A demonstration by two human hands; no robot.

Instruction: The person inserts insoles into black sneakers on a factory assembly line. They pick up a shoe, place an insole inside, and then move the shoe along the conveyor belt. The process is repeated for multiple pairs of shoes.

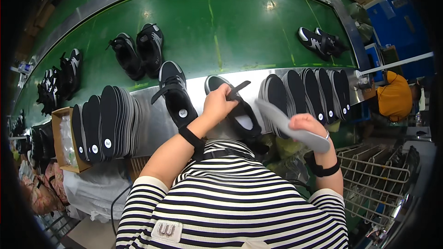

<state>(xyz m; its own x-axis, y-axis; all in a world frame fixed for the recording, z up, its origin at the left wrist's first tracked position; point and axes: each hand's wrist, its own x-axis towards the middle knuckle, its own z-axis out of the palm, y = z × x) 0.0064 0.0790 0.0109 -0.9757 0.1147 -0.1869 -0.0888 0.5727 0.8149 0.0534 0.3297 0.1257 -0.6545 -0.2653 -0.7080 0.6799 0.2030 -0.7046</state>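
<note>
Pinching the black strap (241,88) of a black shoe with a grey toe (250,110), the left hand (219,105) is bending over the silver metal ledge (150,107), while the right hand (310,124) is clasping a thin, curved grey insole (279,119) just right of that shoe. A second black shoe (173,85) is sitting at left, black-faced insole stacks (114,115) flanking both.

In the right hand (307,123), an insole (293,132) is showing a smooth, matt face; under the left hand (219,105), a shoe (235,112) is looking dull and cloth-like, a metal ledge (196,87) is gleaming alongside, and beyond both hands, a glossy tabletop (249,23) is reflecting light.
</note>
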